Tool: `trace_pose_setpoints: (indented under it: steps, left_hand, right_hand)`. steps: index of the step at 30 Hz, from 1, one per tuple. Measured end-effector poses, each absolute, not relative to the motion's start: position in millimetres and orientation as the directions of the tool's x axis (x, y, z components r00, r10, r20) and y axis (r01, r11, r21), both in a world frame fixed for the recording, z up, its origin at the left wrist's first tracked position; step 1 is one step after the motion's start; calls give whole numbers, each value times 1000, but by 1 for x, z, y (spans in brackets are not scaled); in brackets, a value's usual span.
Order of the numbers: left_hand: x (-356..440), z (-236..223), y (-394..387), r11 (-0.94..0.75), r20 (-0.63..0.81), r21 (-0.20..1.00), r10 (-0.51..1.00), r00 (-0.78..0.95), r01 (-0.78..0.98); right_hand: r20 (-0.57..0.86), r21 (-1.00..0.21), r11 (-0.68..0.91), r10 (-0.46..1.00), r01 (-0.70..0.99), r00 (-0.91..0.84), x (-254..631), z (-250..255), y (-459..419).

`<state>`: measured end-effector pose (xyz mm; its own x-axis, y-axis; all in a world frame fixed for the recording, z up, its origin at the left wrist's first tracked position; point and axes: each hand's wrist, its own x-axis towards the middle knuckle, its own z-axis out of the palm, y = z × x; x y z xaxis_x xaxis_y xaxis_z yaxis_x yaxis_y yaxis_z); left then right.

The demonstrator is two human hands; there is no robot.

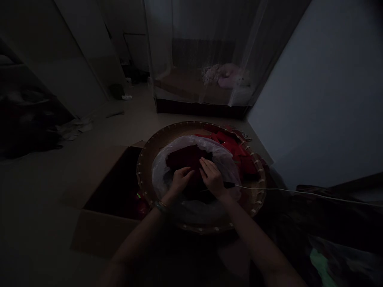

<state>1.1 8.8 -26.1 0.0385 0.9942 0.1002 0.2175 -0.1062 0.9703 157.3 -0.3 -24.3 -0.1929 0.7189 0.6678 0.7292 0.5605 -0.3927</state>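
A dark red folded piece (183,158), perhaps cloth or paper, lies on a crumpled clear plastic bag (161,175) inside a round woven bamboo tray (144,159). My left hand (181,180) is at its near edge, thumb and fingers closed together on it. Over the right part of the piece rests my right hand (212,176), its fingers stretched out and touching the surface. Beside that wrist is a dark object (229,185) with a white cord (278,189) running off to the right. Poor light hides the fingertips' exact contact and the things under my hands.
Bright red pieces (230,142) are heaped at the tray's far right. An open cardboard box (101,223) with something red inside stands at the left. A netted bed (185,85) is beyond, a pale wall (323,99) at right, dark piled items (335,223) near right.
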Motion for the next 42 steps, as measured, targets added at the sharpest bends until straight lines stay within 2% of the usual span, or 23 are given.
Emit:
trace_pose_setpoints:
  steps: [6,13,18,21,24,27,29,32,36,39,42]
  left_hand:
    - [1,-24,6,-129,111,975,988,107,179]
    - [2,-23,5,-126,101,980,983,154,156]
    - [0,-30,4,-224,195,938,972,131,266]
    - [-2,-31,1,-312,289,904,950,120,293]
    - [-3,-28,-2,-408,393,867,913,109,285]
    - [-1,-22,-5,-490,476,822,871,122,290]
    - [-1,-18,-6,-531,506,793,847,162,300]
    - [-6,-13,-3,-500,478,809,866,150,309]
    - [-19,-14,6,-293,283,892,956,79,344]
    - [-22,-17,8,-225,226,910,973,39,348]
    - [-19,-18,2,-249,256,894,966,31,372]
  right_hand:
    - [679,-445,533,725,720,-117,160,-24,1]
    - [673,-493,556,731,669,-111,161,-25,3]
    - [653,-512,438,758,739,4,162,-12,1]
    - [598,-532,463,798,709,-73,161,-2,-4]
    - [495,-654,433,865,620,-82,160,3,-9]
    - [353,-818,287,935,498,41,160,1,-11]
    - [289,-875,216,951,432,110,162,-1,-11]
    - [280,-904,217,951,369,128,169,-2,-13]
    - [283,-913,259,959,316,32,174,1,-19]
    - [179,-954,179,984,242,-21,172,4,-20]
    - [49,-986,51,999,159,-20,169,4,-17]
